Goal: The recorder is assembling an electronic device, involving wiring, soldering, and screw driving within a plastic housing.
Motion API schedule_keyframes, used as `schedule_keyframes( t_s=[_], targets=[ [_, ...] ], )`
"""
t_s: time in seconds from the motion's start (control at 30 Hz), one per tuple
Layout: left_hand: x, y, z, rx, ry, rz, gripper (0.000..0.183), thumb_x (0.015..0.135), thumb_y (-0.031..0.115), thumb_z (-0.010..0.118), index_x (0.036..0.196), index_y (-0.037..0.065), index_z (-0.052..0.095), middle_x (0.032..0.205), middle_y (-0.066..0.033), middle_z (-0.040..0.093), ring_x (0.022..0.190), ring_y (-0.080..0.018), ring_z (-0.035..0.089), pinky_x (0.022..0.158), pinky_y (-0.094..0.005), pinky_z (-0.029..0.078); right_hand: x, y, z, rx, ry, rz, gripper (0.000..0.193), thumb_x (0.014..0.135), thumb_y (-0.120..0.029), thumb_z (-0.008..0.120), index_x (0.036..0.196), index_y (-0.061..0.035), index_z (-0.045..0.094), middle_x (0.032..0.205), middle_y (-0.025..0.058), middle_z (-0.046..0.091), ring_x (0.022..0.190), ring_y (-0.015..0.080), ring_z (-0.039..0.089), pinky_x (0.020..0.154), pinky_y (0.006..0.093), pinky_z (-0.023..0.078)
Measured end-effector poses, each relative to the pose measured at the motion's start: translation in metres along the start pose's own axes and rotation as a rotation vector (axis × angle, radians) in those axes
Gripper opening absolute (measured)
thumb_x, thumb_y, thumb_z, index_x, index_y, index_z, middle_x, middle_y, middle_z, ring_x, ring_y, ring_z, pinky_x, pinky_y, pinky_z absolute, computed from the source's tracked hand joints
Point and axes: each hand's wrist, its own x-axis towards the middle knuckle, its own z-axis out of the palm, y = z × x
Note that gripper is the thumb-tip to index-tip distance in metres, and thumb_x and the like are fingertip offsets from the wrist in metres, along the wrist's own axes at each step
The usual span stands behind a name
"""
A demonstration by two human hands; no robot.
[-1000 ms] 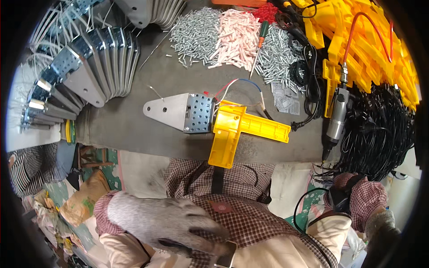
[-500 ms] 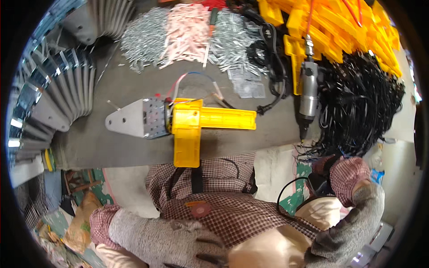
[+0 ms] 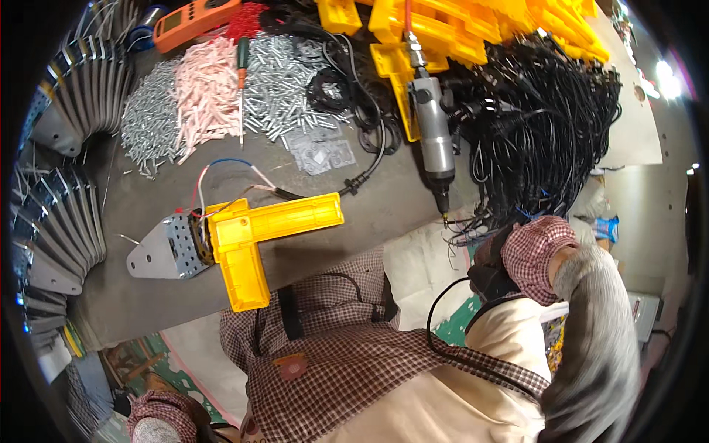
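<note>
My right hand (image 3: pixel 535 258), in a checkered glove with dark parts, hangs beside my right thigh, below the table's front edge. Its fingers are hidden. My left hand (image 3: pixel 164 415), gloved alike, is low at the lower left edge, with its fingers out of sight. Neither hand touches the work on the table. There, a yellow plastic T-shaped housing half (image 3: pixel 240 255) lies open side up. It joins a grey metal bracket (image 3: pixel 166 255) with a perforated end. Red, blue and white wires (image 3: pixel 229 162) loop out of it to a black cord (image 3: pixel 354 184).
A silver power screwdriver (image 3: pixel 433 125) hangs bit-down at the right. Behind lie piles of screws (image 3: pixel 151 111), pink strips (image 3: pixel 210 92) and metal pins (image 3: pixel 277 88), with a screwdriver (image 3: pixel 242 66). Black cords (image 3: pixel 546 133), yellow housings (image 3: pixel 458 29) and stacked brackets (image 3: pixel 63 229) surround the table.
The view has turned and shifted, so the table's things appear farther left and tilted. My left forearm, across my lap before, has moved down and left. My right hand stays by my thigh.
</note>
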Motion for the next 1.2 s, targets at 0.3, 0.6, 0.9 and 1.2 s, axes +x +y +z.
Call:
schedule_keyframes(
  t_s=[0.3,0.6,0.9,1.2],
  targets=[
    [-0.014,0.010,-0.005,-0.007,0.000,-0.016,0.039,0.096,0.034,0.069,0.128,0.011,0.068,0.113,-0.0106,0.067,0.098,-0.0314,0.064,0.076,-0.0453,0.052,-0.050,0.084,-0.015,0.162,0.218,0.137,0.019,0.097,-0.016,0.067,0.112,-0.0071,0.077,0.093,0.0038,0.069,0.062,0.0102,0.060,0.048,0.0250,0.043],
    [-0.026,0.020,-0.056,-0.420,0.113,0.188,0.029,0.100,0.033,0.065,0.123,0.018,0.072,0.117,-0.0143,0.069,0.096,-0.0308,0.068,0.075,-0.0421,0.055,-0.004,0.136,0.040,0.074,0.434,0.433,0.029,0.101,-0.021,0.055,0.124,-0.0045,0.062,0.111,0.0142,0.062,0.103,0.0296,0.064,0.084,0.0389,0.055],
    [-0.007,0.001,-0.098,-0.380,-0.085,0.329,0.040,0.098,0.035,0.060,0.124,0.005,0.062,0.113,-0.0149,0.063,0.099,-0.0308,0.062,0.080,-0.0426,0.052,-0.045,0.182,0.047,-0.468,0.704,1.219,0.048,0.086,-0.037,0.075,0.117,-0.0008,0.066,0.126,0.0176,0.057,0.109,0.0351,0.064,0.095,0.0434,0.053],
    [0.049,-0.044,-0.112,0.760,0.335,-0.771,0.026,0.085,0.018,0.073,0.107,0.008,0.063,0.096,-0.0101,0.068,0.094,-0.0339,0.064,0.091,-0.0458,0.048,-0.037,0.179,0.034,-0.391,0.572,1.284,0.034,0.093,-0.031,0.066,0.110,-0.0015,0.066,0.112,0.0178,0.061,0.103,0.0347,0.065,0.088,0.0439,0.054]
  ],
)
